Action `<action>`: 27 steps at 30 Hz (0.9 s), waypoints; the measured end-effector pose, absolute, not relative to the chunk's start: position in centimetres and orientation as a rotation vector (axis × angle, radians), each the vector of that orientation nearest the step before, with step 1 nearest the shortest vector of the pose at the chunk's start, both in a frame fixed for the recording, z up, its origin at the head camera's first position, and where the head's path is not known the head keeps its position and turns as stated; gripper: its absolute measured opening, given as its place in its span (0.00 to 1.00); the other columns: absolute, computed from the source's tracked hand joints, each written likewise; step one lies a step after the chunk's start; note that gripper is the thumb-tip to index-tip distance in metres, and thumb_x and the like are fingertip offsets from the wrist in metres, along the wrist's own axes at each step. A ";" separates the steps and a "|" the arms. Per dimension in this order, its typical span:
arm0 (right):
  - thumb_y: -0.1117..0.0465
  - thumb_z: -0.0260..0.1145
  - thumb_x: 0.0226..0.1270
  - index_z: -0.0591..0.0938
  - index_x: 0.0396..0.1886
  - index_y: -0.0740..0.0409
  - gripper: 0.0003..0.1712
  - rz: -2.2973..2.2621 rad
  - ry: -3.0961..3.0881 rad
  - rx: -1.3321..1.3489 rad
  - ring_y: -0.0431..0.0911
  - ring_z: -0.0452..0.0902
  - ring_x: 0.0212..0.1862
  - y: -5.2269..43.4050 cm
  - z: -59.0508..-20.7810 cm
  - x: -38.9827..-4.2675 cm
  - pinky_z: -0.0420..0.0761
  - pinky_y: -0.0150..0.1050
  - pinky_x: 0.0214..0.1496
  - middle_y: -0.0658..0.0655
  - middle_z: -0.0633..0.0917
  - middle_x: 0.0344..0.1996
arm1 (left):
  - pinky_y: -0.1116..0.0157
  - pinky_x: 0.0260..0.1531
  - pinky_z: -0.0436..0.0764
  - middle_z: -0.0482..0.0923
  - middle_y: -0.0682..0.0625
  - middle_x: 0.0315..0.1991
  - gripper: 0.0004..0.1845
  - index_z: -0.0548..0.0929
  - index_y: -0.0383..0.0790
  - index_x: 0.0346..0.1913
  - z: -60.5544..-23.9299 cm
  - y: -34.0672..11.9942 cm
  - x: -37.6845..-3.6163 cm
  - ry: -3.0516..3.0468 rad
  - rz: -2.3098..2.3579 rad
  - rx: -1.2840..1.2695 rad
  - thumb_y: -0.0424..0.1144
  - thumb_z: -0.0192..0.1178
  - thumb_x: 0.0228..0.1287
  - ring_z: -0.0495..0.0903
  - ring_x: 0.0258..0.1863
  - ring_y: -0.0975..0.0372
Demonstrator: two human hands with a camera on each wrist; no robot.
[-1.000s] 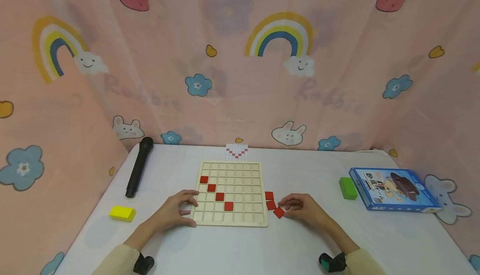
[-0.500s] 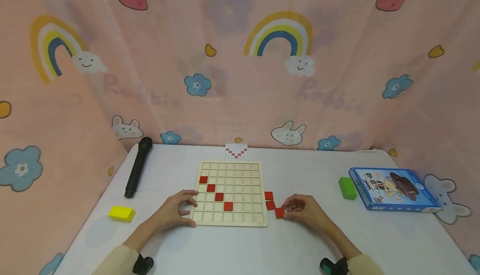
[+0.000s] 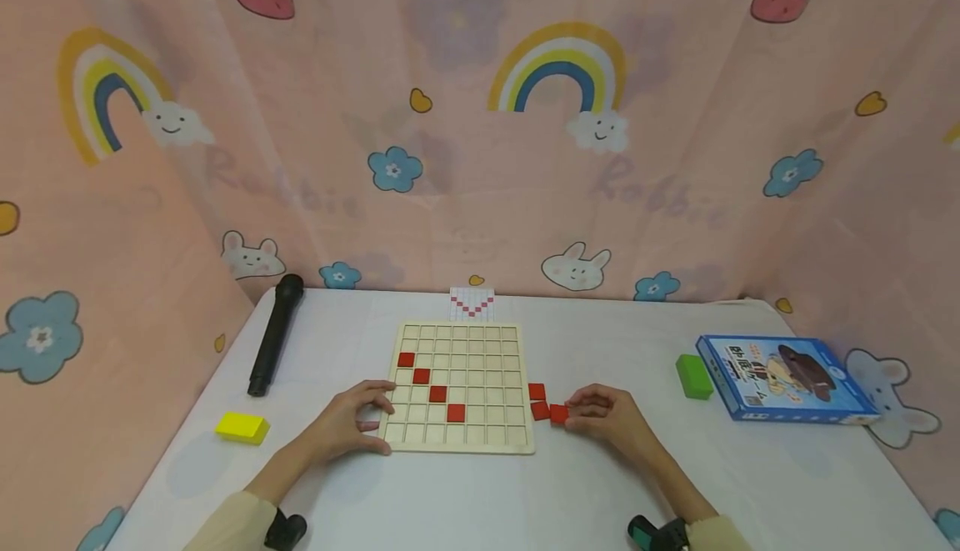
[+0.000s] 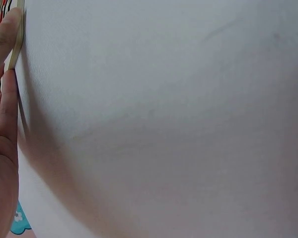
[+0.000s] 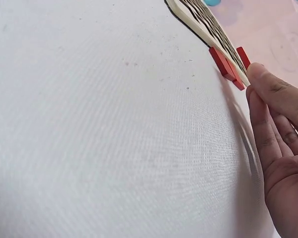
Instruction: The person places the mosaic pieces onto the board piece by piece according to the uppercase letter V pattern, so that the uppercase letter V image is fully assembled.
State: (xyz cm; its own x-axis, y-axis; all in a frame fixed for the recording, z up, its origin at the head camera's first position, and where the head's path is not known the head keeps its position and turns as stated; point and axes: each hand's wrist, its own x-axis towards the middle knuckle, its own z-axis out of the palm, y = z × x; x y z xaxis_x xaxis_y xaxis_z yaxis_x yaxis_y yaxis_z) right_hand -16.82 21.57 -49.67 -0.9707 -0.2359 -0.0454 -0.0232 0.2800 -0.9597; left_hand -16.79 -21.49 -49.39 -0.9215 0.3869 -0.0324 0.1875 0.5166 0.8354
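A wooden grid board (image 3: 480, 351) lies in front of me with a diagonal of several red tiles (image 3: 438, 393) set in its cells. My left hand (image 3: 358, 423) rests on the board's near left corner, and its fingers (image 4: 5, 94) lie against the board's edge (image 4: 19, 34). Three loose red tiles lie just right of the board. My right hand (image 3: 579, 416) pinches the nearest one, a red tile (image 3: 558, 414), at its right side. In the right wrist view my fingertips (image 5: 260, 74) meet that tile (image 5: 235, 82) beside the board (image 5: 198, 20).
A small pattern card (image 3: 472, 303) stands behind the board. A black microphone (image 3: 275, 336) and a yellow block (image 3: 242, 428) lie at the left. A green block (image 3: 694, 376) and a blue box (image 3: 783, 378) lie at the right. Pink printed curtains enclose the table.
The loose red tile by my right hand has moved a little away from me and turned square, beside the other two. My left hand has stayed on the board.
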 end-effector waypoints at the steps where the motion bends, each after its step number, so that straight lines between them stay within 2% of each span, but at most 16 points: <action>1: 0.66 0.75 0.52 0.78 0.44 0.71 0.22 -1.765 2.370 -0.230 0.43 0.83 0.39 21.5 -49.7 -16.9 0.83 0.28 0.44 0.63 0.84 0.40 | 0.72 0.45 0.82 0.67 0.42 0.64 0.24 0.80 0.43 0.38 -49.4 -21.5 -16.8 2.542 1.362 0.492 0.39 0.80 0.33 0.63 0.66 0.42; 11: 0.65 0.76 0.51 0.79 0.44 0.67 0.21 -1.742 2.397 -0.110 0.48 0.83 0.41 20.9 -49.7 -17.4 0.84 0.31 0.47 0.60 0.84 0.40 | 0.72 0.46 0.82 0.67 0.43 0.65 0.25 0.80 0.43 0.39 -49.5 -21.6 -16.8 2.551 1.344 0.505 0.41 0.80 0.34 0.64 0.65 0.43; 19: 0.65 0.75 0.53 0.78 0.45 0.68 0.21 -1.737 2.388 -0.204 0.46 0.84 0.41 19.9 -49.3 -17.8 0.84 0.30 0.46 0.61 0.84 0.41 | 0.72 0.46 0.82 0.66 0.43 0.65 0.25 0.80 0.43 0.39 -49.4 -21.5 -16.8 2.550 1.348 0.502 0.40 0.80 0.33 0.63 0.66 0.43; 27: 0.66 0.74 0.54 0.78 0.44 0.70 0.20 -1.771 2.346 -0.270 0.49 0.83 0.40 18.2 -48.9 -18.1 0.84 0.29 0.45 0.63 0.83 0.40 | 0.72 0.46 0.82 0.66 0.42 0.65 0.26 0.80 0.43 0.39 -49.3 -21.5 -16.7 2.531 1.367 0.506 0.40 0.80 0.33 0.63 0.66 0.42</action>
State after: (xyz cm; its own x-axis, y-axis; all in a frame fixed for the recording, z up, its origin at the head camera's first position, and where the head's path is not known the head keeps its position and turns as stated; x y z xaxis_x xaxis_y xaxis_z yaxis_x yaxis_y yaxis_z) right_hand -18.10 18.18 -48.93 -0.9654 -0.2574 -0.0415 -0.0306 0.2700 -0.9624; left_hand -16.75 -21.54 -49.31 -0.9165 0.3990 -0.0295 0.1942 0.5081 0.8391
